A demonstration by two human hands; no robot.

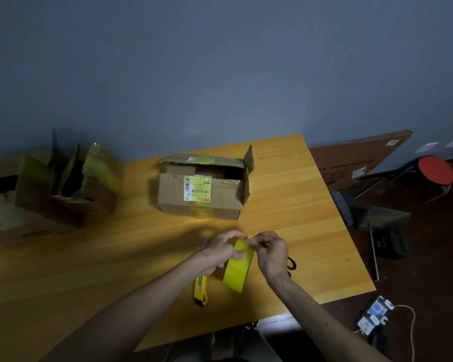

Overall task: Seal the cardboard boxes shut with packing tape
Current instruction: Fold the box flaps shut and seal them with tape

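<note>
Layout from my end, hands over the near part of the table (311, 231).
I see the tape roll (237, 270) on edge between the left hand (220, 253) and right hand (271, 253), both touching it. The knife (200, 291) lies on the table under the left hand, just beside the roll. The open box (202, 189) stands beyond both hands, well apart. A second box (66, 184) is far out left of the left hand. Off the table, right of the right hand, a stool (436, 169) stands far back and a power strip (374, 316) lies on the floor, nearer.
</note>
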